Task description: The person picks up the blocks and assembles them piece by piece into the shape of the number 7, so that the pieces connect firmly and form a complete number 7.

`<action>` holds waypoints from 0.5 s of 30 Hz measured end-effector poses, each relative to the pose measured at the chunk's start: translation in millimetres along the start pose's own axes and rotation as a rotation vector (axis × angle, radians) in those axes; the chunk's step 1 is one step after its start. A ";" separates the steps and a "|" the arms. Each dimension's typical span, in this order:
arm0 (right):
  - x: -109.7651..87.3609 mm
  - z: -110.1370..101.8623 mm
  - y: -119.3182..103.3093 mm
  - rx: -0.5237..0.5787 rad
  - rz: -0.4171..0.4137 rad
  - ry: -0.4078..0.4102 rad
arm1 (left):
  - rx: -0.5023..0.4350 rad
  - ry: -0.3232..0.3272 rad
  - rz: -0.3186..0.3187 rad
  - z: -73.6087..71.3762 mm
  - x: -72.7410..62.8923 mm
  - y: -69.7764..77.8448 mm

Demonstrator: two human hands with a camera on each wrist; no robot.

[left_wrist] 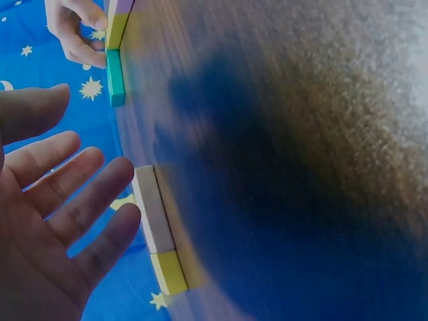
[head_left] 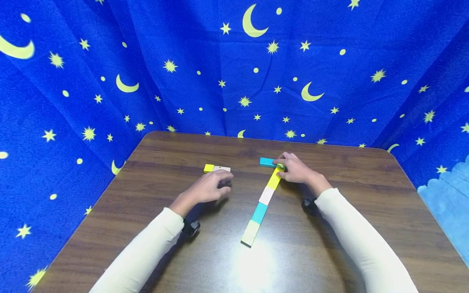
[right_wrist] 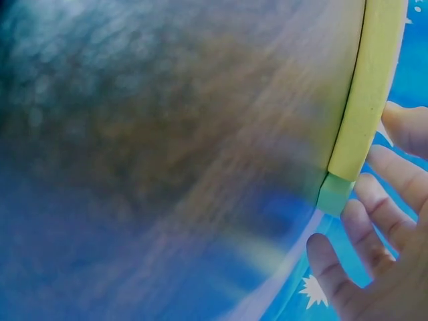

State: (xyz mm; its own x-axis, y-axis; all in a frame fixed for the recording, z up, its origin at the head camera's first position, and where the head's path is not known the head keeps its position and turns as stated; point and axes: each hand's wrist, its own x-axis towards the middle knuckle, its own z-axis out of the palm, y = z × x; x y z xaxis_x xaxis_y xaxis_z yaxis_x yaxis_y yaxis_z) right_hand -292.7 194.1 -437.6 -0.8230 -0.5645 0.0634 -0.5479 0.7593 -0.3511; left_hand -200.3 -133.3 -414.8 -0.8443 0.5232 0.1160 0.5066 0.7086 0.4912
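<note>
In the head view my right hand [head_left: 294, 167] is at the far end of a slanting row of blocks. Its thumb and fingers are about a small light green block [head_left: 280, 166], partly covered by them. A yellow block [head_left: 273, 179] adjoins it on the near side, and a blue block [head_left: 267, 162] lies crosswise to the left. Over the tabletop, my left hand [head_left: 212, 186] holds nothing, its fingers loosely spread in the left wrist view. Just beyond those fingers lies a whitish block [left_wrist: 154, 210], end to end with a yellow block [left_wrist: 169, 272].
Toward me the row continues with a pale pink block [head_left: 266, 195], a teal block [head_left: 259, 213] and a pale green block [head_left: 250, 232]. A brown wooden table [head_left: 176, 150] bears everything. Behind it hangs a blue curtain [head_left: 205, 49] with moons and stars.
</note>
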 end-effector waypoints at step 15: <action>-0.8 -0.5 -1.2 0.012 0.007 0.000 | 0.106 0.188 -0.121 10.0 27.7 -22.1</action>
State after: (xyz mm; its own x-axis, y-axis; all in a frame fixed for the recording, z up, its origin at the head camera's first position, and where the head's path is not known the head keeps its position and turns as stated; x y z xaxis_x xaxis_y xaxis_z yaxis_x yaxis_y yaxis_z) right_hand -291.5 193.8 -436.8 -0.8267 -0.5593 0.0614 -0.5406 0.7592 -0.3625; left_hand -233.1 -129.7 -431.2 -0.9126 0.3413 0.2253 0.4070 0.8117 0.4190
